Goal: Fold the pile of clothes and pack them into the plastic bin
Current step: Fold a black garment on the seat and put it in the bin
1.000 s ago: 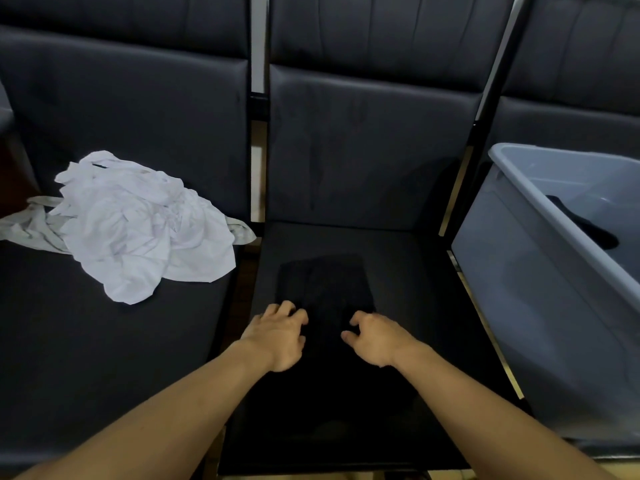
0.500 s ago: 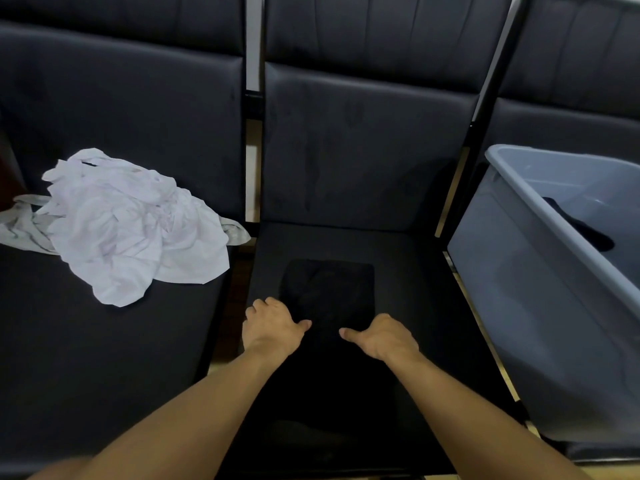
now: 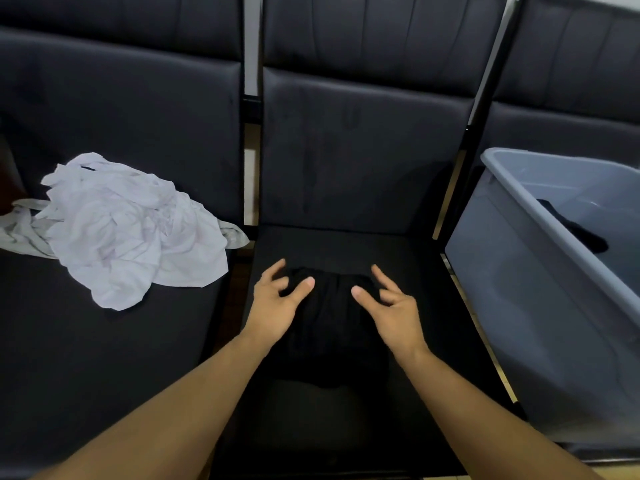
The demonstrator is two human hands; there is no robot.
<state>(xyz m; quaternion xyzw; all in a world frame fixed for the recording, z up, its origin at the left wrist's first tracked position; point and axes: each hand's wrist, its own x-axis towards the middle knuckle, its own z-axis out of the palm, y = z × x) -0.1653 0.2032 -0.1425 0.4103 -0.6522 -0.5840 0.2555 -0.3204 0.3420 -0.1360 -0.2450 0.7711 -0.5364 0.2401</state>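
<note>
Folding a black garment [image 3: 329,317] on the middle seat [image 3: 408,271], we set our left hand [image 3: 273,306] and right hand [image 3: 391,310] at its far edge, fingers spread and half-curled over the bunched cloth, thumbs on top; whether either hand really grips the fabric or only rests on it we cannot tell, since black cloth on black upholstery hides the contact.

Left of the middle seat, on the neighbouring seat, lies the white pile of clothes [image 3: 128,230], crumpled and unfolded. Right of the middle seat stands the grey plastic bin [image 3: 540,306], touching or just beside the seat's edge, with one dark item [image 3: 581,230] already inside.

We judge the main risk to be the fold coming loose: the far edge is rumpled, not flat, and a lift by loose fingers could let the layers slide apart. Carrying it right toward the bin, a trailing corner could catch on the rim and open the bundle. We could also misread the garment's outline against the dark seat and leave an edge behind.
</note>
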